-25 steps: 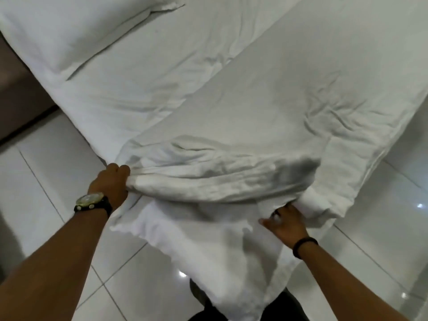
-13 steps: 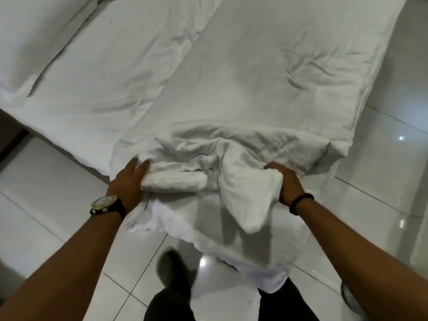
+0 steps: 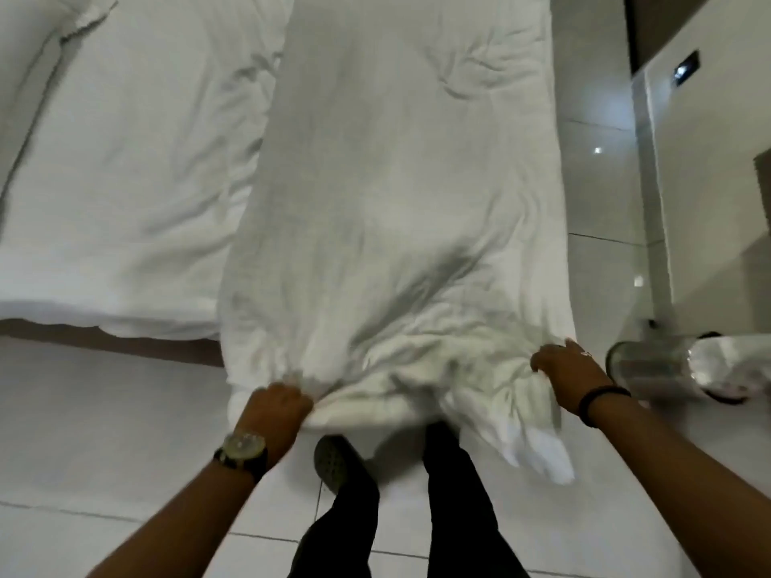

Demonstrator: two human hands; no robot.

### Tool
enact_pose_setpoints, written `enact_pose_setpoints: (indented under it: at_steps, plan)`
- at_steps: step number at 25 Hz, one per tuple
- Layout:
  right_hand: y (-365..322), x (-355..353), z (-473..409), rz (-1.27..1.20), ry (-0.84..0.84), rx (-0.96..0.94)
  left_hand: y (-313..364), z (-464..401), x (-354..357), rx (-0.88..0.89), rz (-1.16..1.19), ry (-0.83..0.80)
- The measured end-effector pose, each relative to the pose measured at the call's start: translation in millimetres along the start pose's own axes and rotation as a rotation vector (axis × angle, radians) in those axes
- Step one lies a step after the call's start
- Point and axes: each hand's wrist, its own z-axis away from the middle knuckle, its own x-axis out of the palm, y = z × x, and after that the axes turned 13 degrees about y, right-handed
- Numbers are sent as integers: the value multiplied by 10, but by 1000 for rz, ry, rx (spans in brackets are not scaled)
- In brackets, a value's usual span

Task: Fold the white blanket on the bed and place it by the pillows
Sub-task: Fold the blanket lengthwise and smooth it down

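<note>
Bunching the white blanket [image 3: 400, 202] edge, left hand [image 3: 273, 408] fisted on it, right hand [image 3: 569, 369] gripping its corner.

The white blanket [image 3: 400, 194] lies as a long folded strip across the bed [image 3: 125, 181], its near end bunched and hanging over the bed's edge toward the tiled floor [image 3: 104, 431]. The left hand [image 3: 273, 410], a watch [image 3: 244, 446] on its wrist, grips the blanket's near left corner. The right hand [image 3: 569, 371], a dark band [image 3: 600, 400] on its wrist, clutches the near right corner. A pillow [image 3: 33, 43] lies at the bed's far left. A shoe [image 3: 333, 463] and dark trousers [image 3: 454, 494] stand below the blanket's end.
</note>
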Motion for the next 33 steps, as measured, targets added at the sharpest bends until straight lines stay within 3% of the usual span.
enact_pose_setpoints:
  at_steps: [3,5,6,9,11,13,15,17,21,22,25,27,28,30,33]
  plan:
    - [147,153,265,24,-224,140,2,45,363,-53,-47,-269]
    - [-10,210,352,-140,-202,234,-55,-138,396,-126,26,-336]
    - [-154,238,347,-230,-98,228,-71,-254,358,-120,74,-254]
    - [-839,256,83,-421,153,71,-106,-695,200,-2,124,226]
    - [-1375,286,-274,-487,318,-35,-151,-1037,163,-30,90,444]
    - [-1743,369,-607,-428,431,-119,-289,-1324,215,-179,56,393]
    - [-1667,594,-831,-294,431,-101,-597,-1356,456,-161,-84,225]
    - [-1211,884,-715,-211,354,99,-923,-1081,624,-129,-144,165]
    - [-320,941,-292,-402,290,673,-1330,-655,499,-457,-84,97]
    - [-308,821,-319,-416,323,698,-1275,-762,416,-456,-76,119]
    - [-867,481,-750,-406,519,289,-830,-1448,203,-218,13,190]
    - [-1328,367,-1089,-343,537,0,-546,-1891,162,-131,36,145]
    - [-1385,363,-1226,-300,498,-42,-499,-2036,168,-139,19,105]
    - [-1065,476,-1422,-211,416,99,-673,-2182,196,-215,-5,68]
    - [-286,554,-1387,-204,429,418,-1223,-2192,137,-357,-56,129]
